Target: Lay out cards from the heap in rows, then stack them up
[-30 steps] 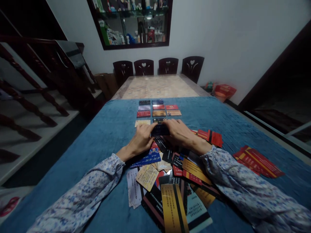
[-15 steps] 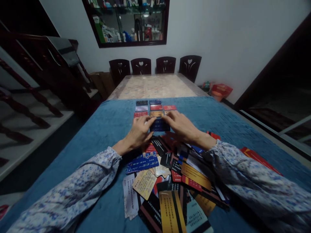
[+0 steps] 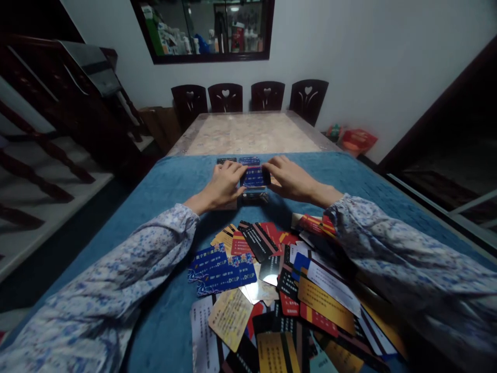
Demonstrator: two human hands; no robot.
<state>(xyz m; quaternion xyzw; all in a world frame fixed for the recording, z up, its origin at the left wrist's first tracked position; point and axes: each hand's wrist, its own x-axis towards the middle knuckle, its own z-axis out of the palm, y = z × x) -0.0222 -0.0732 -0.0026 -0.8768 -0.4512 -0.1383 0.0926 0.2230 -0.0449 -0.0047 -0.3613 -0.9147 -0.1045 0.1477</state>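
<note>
A dark blue bank card point(image 3: 254, 176) is held up between my two hands, tilted towards me. The fingertips of my left hand point(image 3: 224, 185) grip its left edge, and my right hand point(image 3: 294, 179) pinches the right edge. Beneath and around it lie cards in short rows, partly hidden by the hands. Behind it, a black card point(image 3: 226, 161) and another blue card point(image 3: 249, 160) lie side by side. A dark card point(image 3: 254, 198) is just in front. Nearer to me spreads a loose pile of cards, among them blue cards point(image 3: 225, 269) and a gold card point(image 3: 277, 353).
A blue cloth point(image 3: 155, 199) covers the near part of the table, with a bare stone-patterned top point(image 3: 248, 132) beyond. Several dark chairs point(image 3: 267, 96) stand at the far end. To the left is a wooden stair railing point(image 3: 46, 150); a red bag point(image 3: 357, 139) sits right of the table.
Both hands have moved forward with the blue card, farther from the loose pile and over the rows. More of the pile now shows. The camera view has shifted slightly.
</note>
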